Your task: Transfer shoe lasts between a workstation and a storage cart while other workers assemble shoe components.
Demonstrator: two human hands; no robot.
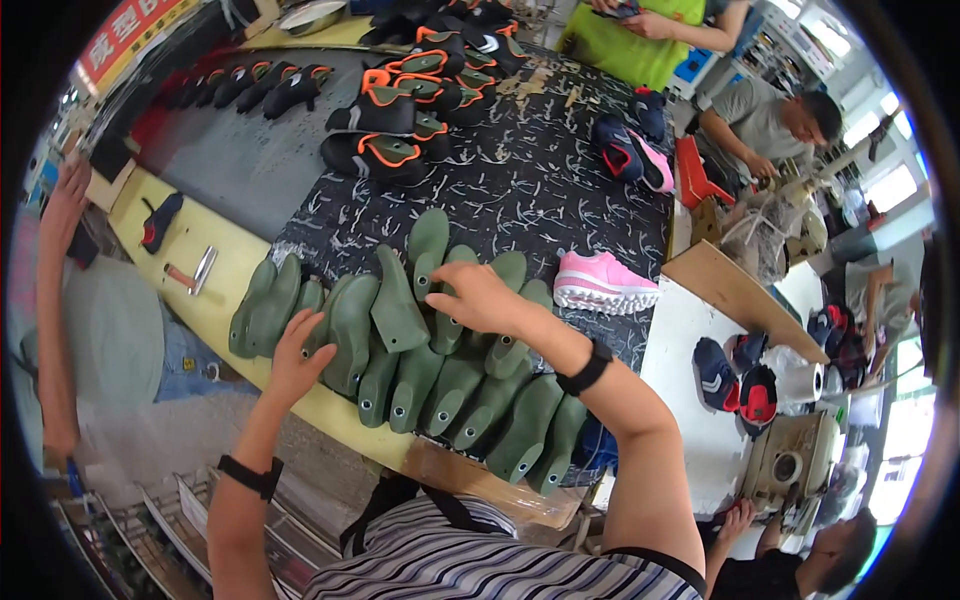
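Green shoe lasts (pixel 415 385) stand and lie packed together along the near edge of the black worktable. At the left of the group my left hand (pixel 297 355) is spread over the lasts, thumb and fingers apart, with nothing gripped. Above the back row reaches my right hand (pixel 480 298), its thumb and fingers parted beside an upright last (pixel 428 240). Whether its fingertips touch that last is hard to tell. Between my hands a flat-topped last (pixel 397 305) leans over the others.
Black shoes with orange trim (pixel 375 155) crowd the far side. A pink sneaker (pixel 605 282) sits right of the lasts. A hammer (pixel 195 272) lies on the yellow table edge (pixel 225 330). Co-workers stand left, beyond and right. Navy shoes (pixel 716 374) rest on the white table.
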